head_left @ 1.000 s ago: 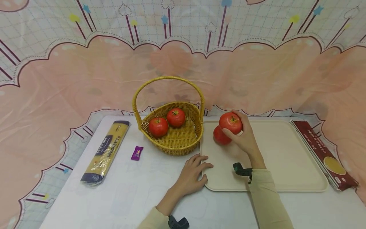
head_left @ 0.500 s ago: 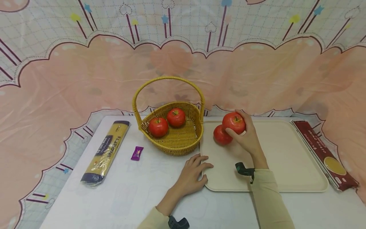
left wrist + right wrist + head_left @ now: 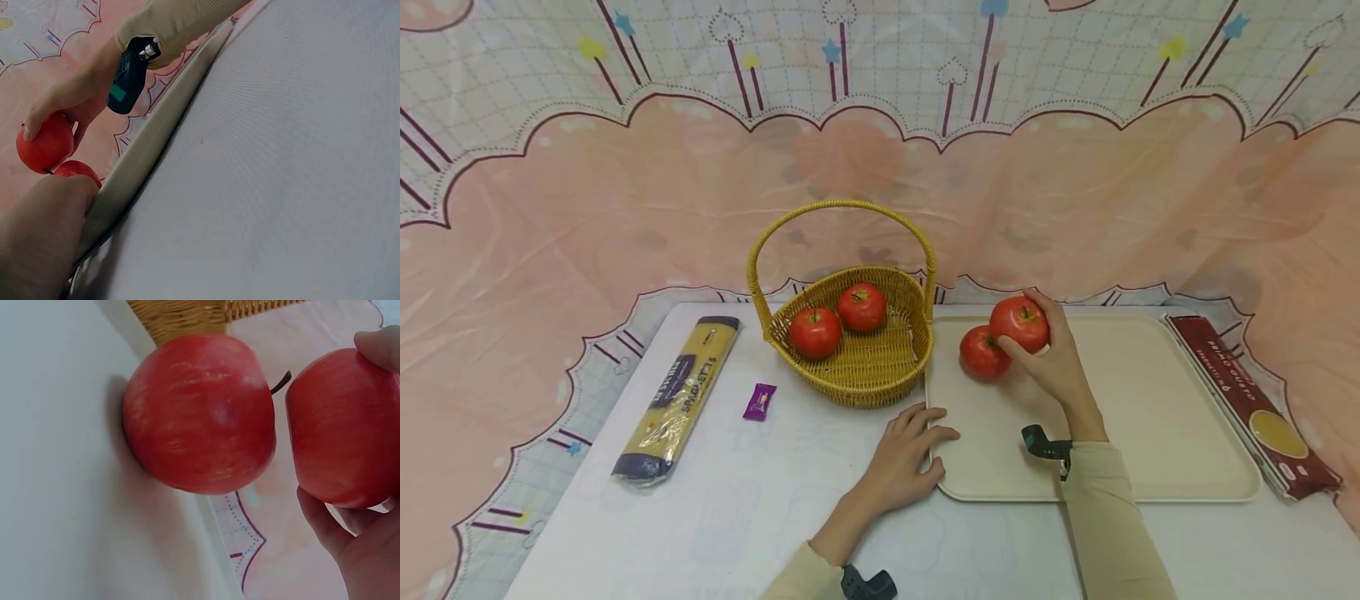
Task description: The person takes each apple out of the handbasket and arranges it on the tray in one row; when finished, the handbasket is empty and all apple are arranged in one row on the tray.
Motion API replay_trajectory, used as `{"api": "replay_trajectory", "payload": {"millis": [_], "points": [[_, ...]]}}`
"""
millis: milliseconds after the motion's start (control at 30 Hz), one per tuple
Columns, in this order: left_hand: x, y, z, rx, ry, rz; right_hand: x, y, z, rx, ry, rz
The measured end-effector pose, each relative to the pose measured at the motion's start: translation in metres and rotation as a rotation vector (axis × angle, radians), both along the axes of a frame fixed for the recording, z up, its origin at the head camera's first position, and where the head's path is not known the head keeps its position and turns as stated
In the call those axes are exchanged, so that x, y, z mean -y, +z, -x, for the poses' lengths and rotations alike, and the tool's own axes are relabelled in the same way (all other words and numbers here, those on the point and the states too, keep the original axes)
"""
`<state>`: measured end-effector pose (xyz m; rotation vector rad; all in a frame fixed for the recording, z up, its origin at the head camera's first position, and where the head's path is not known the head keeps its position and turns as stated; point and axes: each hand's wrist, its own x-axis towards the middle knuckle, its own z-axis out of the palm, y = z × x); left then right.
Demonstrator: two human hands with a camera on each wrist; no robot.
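My right hand (image 3: 1056, 358) grips a red apple (image 3: 1019, 324) between thumb and fingers, raised above the tray. Just left of it and lower, another red apple (image 3: 985, 353) rests on the beige tray (image 3: 1157, 417). In the right wrist view, a narrow gap parts the held apple (image 3: 347, 428) from the stem of the apple on the tray (image 3: 200, 415). My left hand (image 3: 902, 462) rests at the tray's left edge, its fingers spread over the rim and holding nothing. A yellow wicker basket (image 3: 865, 393) with a tall handle holds two red apples (image 3: 815, 333) at its left and back.
A yellow spaghetti pack (image 3: 677, 400) lies on the white table's left side, with a small purple wrapped sweet (image 3: 759, 402) near it. Along the tray's right edge lies a dark red spaghetti pack (image 3: 1251, 404). A patterned cloth (image 3: 880, 183) hangs behind the table.
My right hand has shifted a little to the right with its apple, uncovering more of the apple on the tray. The left hand stays where it was.
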<state>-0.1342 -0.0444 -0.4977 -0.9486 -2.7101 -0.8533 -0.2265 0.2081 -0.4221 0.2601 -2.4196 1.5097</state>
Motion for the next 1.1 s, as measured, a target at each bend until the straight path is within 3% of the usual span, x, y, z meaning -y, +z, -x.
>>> {"api": "replay_trajectory", "payload": {"millis": [200,600,767,1100], "points": [[0.0,0.0,-0.001,-0.029,0.007,0.004,-0.005,-0.006,0.002,0.011,-0.007,-0.004],[0.0,0.0,0.0,0.004,0.005,0.002,-0.014,-0.008,0.003,0.072,-0.04,0.0],[0.0,-0.001,0.0,-0.017,0.005,0.005,-0.017,-0.011,0.005,0.064,-0.046,0.007],[0.001,-0.001,0.0,0.021,-0.001,0.001,-0.022,-0.018,0.004,0.039,-0.051,0.016]]}}
